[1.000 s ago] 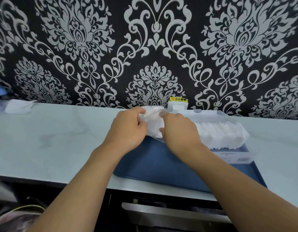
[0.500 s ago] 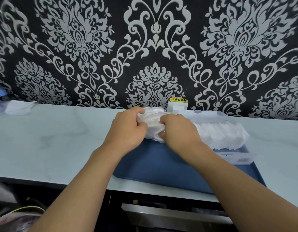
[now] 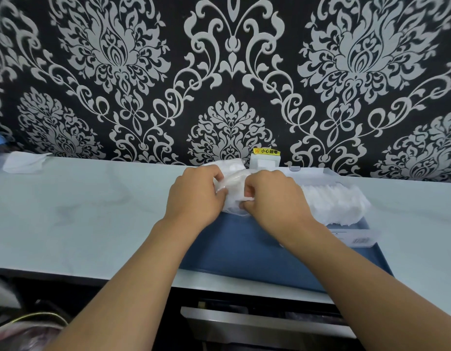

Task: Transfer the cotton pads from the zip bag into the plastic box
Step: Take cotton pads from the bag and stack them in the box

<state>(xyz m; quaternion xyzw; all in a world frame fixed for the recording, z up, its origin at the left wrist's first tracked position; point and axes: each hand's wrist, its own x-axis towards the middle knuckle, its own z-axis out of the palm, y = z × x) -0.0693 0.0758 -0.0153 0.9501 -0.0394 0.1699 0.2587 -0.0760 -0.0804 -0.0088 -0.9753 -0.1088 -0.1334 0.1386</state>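
Scene: A person works at a pale counter [image 3: 92, 211] below black-and-silver patterned wallpaper, both arms reaching to centre frame over a blue mat [image 3: 257, 254].
Left hand: The left hand [image 3: 194, 196] is closed on the left side of the zip bag [image 3: 233, 178], thumb and fingers pinching the crumpled film.
Right hand: The right hand [image 3: 275, 198] is closed on the bag's right side, fingertips tucked at what looks like a white pad at its mouth; whether a pad is actually pinched cannot be told.
Zip bag: Held just above the far edge of the mat, centre frame, bunched between the two hands.
Plastic box: The clear plastic box [image 3: 358, 236] sits right of centre, just beside the right hand.
Cotton pads: A long row of cotton pads [image 3: 336, 201] already stands in the box.
Progress: Judged well advanced; the bag looks slack and nearly spent.
Remaining: Probably the last pads to draw out and place in the box.
Elsewhere: A loose white sheet [image 3: 24, 162] lies at the far left of the counter.
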